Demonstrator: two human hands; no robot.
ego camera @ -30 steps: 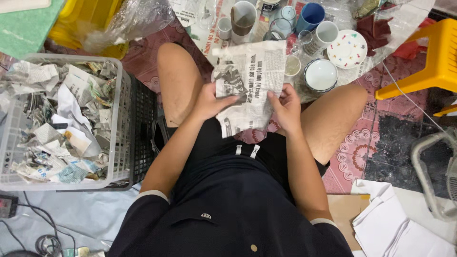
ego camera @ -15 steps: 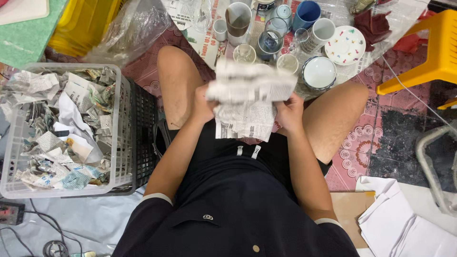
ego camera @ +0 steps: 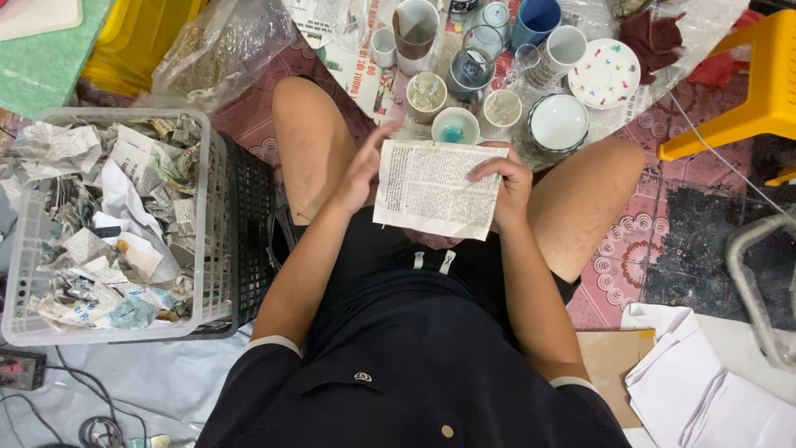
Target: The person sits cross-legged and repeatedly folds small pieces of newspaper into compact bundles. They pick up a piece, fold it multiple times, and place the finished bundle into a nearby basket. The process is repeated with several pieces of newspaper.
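Note:
A folded sheet of newspaper (ego camera: 431, 189) lies flat over my lap, between my bare knees. My right hand (ego camera: 507, 189) pins its right edge, fingers curled over the paper. My left hand (ego camera: 361, 170) is at the sheet's left edge with the fingers spread and lifted, holding nothing. Just beyond the sheet stand several cups and glasses on spread newspaper, among them a small bowl with a blue bottom (ego camera: 454, 128), a white bowl (ego camera: 558, 123) and a dotted white plate (ego camera: 604, 74).
A clear plastic crate (ego camera: 211, 241) full of crumpled newspaper wads sits at my left. A yellow plastic stool (ego camera: 750, 91) stands at the right. White paper sheets (ego camera: 705, 394) and cardboard lie at the lower right. A yellow bin and a plastic bag are at the top left.
The sheet was held up and being folded in both hands; now it lies flat and smaller on my lap. My left hand has let go and opened.

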